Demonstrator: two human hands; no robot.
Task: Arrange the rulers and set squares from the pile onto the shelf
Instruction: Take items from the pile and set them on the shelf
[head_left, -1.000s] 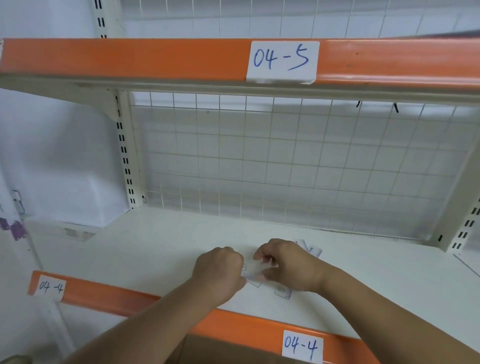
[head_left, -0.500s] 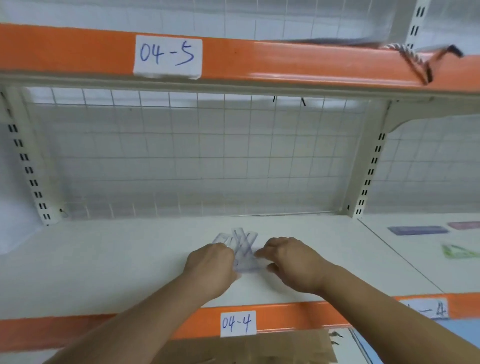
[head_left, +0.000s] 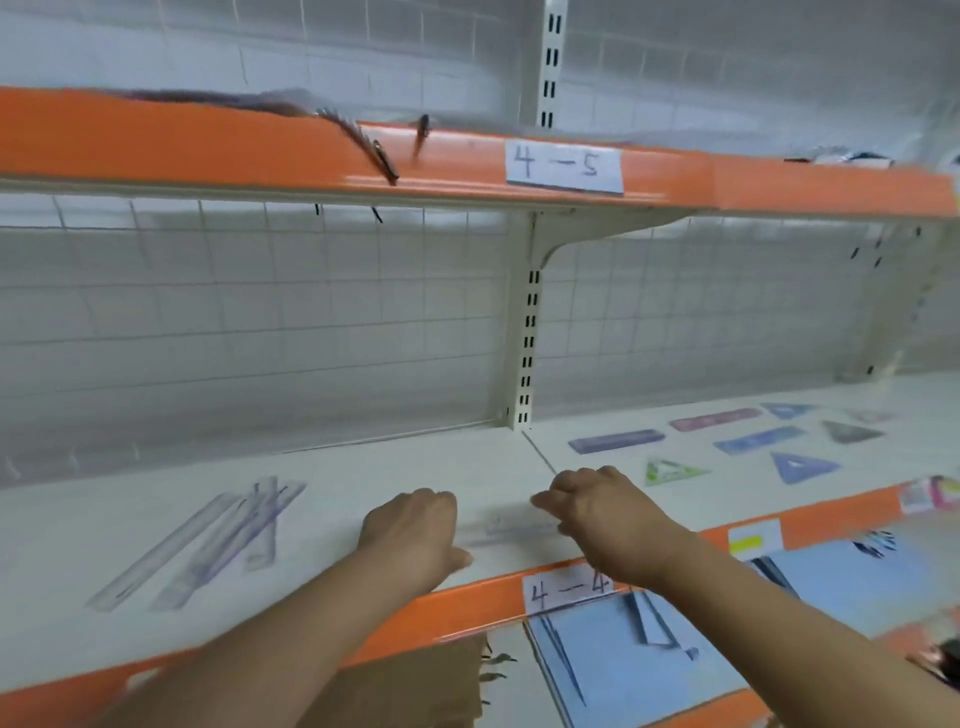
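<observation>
Several clear rulers (head_left: 218, 540) lie in a loose fan on the white shelf (head_left: 363, 467), left of my hands. One more clear ruler (head_left: 511, 530), badly blurred, lies between my hands near the shelf's front edge. My right hand (head_left: 608, 519) has curled fingers at its right end and seems to pinch it. My left hand (head_left: 410, 535) is curled knuckles-up at its left end; the blur hides whether it holds the ruler. On the shelf bay to the right lie a purple ruler (head_left: 615, 441), a pink ruler (head_left: 714, 419), a green set square (head_left: 670, 470) and a blue set square (head_left: 800, 466).
The shelf's orange front lip (head_left: 467, 608) carries a paper label. An upper orange shelf (head_left: 260, 150) overhangs, with a rope end dangling from it. A wire grid backs the bay. Below are blue sheets (head_left: 623, 670) and brown cardboard (head_left: 415, 686).
The view has swung right. The fan of clear rulers that was between my hands now lies to the left, and both hands have moved right with one clear ruler between them.
</observation>
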